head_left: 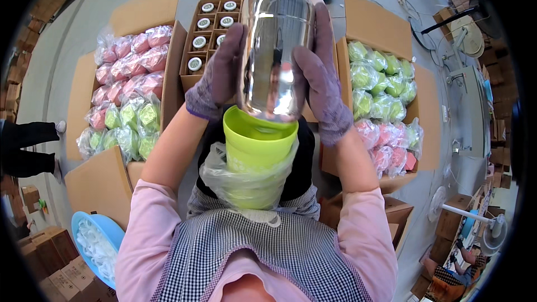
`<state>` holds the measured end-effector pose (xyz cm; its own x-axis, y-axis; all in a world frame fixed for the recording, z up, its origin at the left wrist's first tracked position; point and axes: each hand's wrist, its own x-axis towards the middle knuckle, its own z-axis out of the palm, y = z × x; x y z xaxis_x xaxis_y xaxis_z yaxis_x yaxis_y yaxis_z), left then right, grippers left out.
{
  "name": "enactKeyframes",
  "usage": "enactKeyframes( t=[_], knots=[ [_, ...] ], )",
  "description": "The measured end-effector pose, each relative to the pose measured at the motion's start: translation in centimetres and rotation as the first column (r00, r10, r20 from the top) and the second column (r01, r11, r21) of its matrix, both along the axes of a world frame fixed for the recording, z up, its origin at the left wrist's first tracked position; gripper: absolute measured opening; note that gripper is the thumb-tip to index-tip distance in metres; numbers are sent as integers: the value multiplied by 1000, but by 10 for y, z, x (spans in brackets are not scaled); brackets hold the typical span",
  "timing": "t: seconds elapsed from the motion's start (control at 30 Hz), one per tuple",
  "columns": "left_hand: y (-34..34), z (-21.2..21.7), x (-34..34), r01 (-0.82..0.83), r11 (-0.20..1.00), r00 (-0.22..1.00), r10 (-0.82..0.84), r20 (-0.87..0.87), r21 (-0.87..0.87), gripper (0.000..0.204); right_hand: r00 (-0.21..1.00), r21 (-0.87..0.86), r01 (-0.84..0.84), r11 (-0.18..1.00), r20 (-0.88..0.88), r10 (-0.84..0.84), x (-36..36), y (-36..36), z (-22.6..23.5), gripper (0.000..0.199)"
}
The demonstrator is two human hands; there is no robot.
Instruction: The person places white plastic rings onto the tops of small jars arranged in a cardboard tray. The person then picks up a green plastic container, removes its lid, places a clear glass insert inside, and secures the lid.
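Note:
A large mirror-bright thermos liner (274,61) with a rounded lower end is held between my two gloved hands. My left hand (221,75) presses against its left side, fingers pointing up. On the right side, my right hand (324,81) grips it with the thumb across the front. Just below the liner stands an open lime-green plastic casing (254,145), its mouth tilted up toward the liner. The liner's lower end hides part of that rim. A clear plastic bag (224,176) is bunched around the casing's lower part, between my knees.
A left carton (173,72) holds pink and green bagged casings; a right carton (420,106) holds more. Ahead, a divided box (187,83) has several white-capped items. A blue basin (112,229) stands lower left. Fans, machinery and other people's limbs show at the sides.

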<state>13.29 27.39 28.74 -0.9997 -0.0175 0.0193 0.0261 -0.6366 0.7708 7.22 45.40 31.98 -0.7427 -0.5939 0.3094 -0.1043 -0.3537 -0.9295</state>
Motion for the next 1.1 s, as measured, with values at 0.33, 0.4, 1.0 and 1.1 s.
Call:
enactKeyframes(
  t=[0.33, 0.4, 1.0, 1.1],
  knots=[
    [-13, -19, 61, -161, 508, 967, -89, -238, -846, 35, 951, 190, 101, 977, -308, -39, 20, 44, -37, 54],
    [-9, -10, 76, -216, 566, 967, 13, -254, -796, 42, 918, 288, 140, 947, -396, -16, 15, 50, -17, 38],
    [-44, -55, 70, -155, 988, 987, 154, 39, 26, 64, 625, 739, -249, 626, -371, 687, 22, 14, 19, 35],
    [-29, -34, 51, -140, 988, 990, 138, -32, -71, 58, 594, 628, -394, 671, -383, 708, 12, 19, 7, 38]
  ],
)
